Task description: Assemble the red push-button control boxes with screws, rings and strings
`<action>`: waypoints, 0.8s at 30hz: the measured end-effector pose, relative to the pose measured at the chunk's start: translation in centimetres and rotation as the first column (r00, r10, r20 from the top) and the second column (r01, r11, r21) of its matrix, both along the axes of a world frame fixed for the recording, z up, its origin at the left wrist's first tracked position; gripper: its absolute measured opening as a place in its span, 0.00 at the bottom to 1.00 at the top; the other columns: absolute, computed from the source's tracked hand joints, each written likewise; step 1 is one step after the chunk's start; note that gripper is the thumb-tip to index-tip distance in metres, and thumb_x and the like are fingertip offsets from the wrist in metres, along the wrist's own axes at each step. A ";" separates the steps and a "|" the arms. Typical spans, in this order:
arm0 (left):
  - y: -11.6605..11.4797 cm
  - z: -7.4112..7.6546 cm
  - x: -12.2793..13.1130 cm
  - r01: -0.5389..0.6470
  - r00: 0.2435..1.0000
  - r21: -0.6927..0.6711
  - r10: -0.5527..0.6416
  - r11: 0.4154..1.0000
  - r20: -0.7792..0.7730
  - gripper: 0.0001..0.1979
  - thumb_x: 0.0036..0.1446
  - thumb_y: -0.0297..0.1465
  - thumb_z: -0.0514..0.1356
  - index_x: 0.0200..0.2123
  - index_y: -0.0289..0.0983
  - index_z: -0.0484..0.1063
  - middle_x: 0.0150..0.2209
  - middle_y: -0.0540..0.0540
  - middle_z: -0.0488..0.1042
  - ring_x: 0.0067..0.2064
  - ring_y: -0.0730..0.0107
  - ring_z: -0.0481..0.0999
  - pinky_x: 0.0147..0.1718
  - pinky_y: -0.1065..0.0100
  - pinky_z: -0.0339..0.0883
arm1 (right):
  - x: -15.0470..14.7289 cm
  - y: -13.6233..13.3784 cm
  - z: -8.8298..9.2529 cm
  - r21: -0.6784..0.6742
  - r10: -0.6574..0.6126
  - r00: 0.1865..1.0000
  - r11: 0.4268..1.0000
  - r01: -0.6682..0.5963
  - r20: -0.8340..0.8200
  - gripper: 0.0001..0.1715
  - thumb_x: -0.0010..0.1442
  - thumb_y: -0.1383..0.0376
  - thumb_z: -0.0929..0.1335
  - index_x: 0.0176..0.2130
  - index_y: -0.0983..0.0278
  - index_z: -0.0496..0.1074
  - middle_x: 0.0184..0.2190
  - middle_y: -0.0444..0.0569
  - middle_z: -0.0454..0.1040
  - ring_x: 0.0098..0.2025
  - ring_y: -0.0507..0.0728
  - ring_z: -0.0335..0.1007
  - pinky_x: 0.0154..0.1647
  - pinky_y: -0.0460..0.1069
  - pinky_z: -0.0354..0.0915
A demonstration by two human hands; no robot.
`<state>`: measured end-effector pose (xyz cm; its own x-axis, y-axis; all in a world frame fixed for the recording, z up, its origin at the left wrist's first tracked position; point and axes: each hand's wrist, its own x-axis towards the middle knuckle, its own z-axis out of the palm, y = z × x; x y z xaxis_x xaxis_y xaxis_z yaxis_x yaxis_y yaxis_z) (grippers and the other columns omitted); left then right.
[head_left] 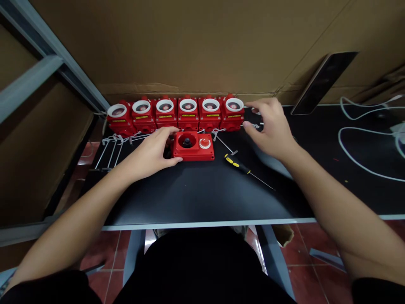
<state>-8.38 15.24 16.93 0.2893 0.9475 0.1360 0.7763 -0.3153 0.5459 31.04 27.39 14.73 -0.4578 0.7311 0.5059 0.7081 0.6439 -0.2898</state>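
Observation:
My left hand (151, 153) grips the left end of a red box (196, 157), thumb along the front and fingers behind. This box lies on the black table, with a round opening holding a dark part and a red knob in a white ring. Behind it stands a row of several red units (189, 120) with white rings around their round windows. My right hand (268, 126) is beside the rightmost unit (232, 120), thumb and fingers apart. Small pale items lie between those fingers, too little to name. A black and yellow screwdriver (237, 164) lies right of the box.
Metal rods with a T-shaped end (109, 154) and white strings lie at the left; another T-shaped rod (225, 144) is near the screwdriver. A dark flat panel (322, 82) leans on the cardboard wall (202, 46). White cable (357, 166) loops at the right. Metal framing (53, 63) stands left.

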 end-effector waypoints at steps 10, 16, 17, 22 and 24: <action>-0.3 0.4 0.0 -0.013 0.993 0.031 0.016 0.999 -0.115 0.38 0.64 0.38 0.75 0.74 0.37 0.73 0.71 0.32 0.82 0.69 0.38 0.86 0.76 0.39 0.79 | -1.2 2.3 -3.1 0.040 -0.008 0.998 0.999 0.005 0.067 0.36 0.80 0.58 0.71 0.81 0.58 0.73 0.76 0.71 0.71 0.78 0.85 0.74 0.80 0.89 0.70; -0.5 -0.1 0.7 -0.017 0.989 0.071 0.027 0.997 -0.143 0.39 0.67 0.38 0.73 0.77 0.33 0.70 0.73 0.28 0.79 0.74 0.34 0.82 0.79 0.37 0.77 | -1.8 1.9 -2.5 -0.020 -0.019 0.999 1.000 0.018 -0.027 0.29 0.83 0.56 0.68 0.76 0.60 0.75 0.70 0.70 0.78 0.76 0.84 0.76 0.81 0.87 0.70; -0.6 -0.1 0.7 -0.017 0.989 0.075 0.028 0.997 -0.143 0.39 0.68 0.37 0.73 0.77 0.33 0.70 0.73 0.29 0.79 0.74 0.34 0.82 0.79 0.37 0.76 | -1.8 1.8 -2.4 -0.026 -0.026 0.999 0.999 0.025 -0.041 0.27 0.84 0.56 0.67 0.74 0.59 0.77 0.69 0.70 0.79 0.74 0.84 0.76 0.79 0.88 0.71; -0.8 -0.1 0.9 -0.020 0.985 0.090 0.035 0.996 -0.168 0.40 0.69 0.37 0.72 0.79 0.33 0.67 0.73 0.29 0.78 0.75 0.34 0.81 0.79 0.38 0.76 | -1.9 1.6 -1.8 -0.032 -0.081 0.996 0.996 0.080 -0.026 0.26 0.85 0.56 0.64 0.72 0.59 0.79 0.65 0.70 0.80 0.71 0.84 0.77 0.77 0.86 0.72; -1.0 -0.1 1.0 -0.029 0.982 0.086 0.044 0.996 -0.182 0.41 0.70 0.37 0.72 0.80 0.31 0.66 0.73 0.28 0.78 0.75 0.34 0.81 0.79 0.38 0.77 | -1.9 1.3 -1.4 -0.056 -0.087 0.996 0.995 0.087 0.006 0.26 0.85 0.57 0.64 0.73 0.59 0.78 0.67 0.70 0.79 0.72 0.83 0.77 0.78 0.84 0.72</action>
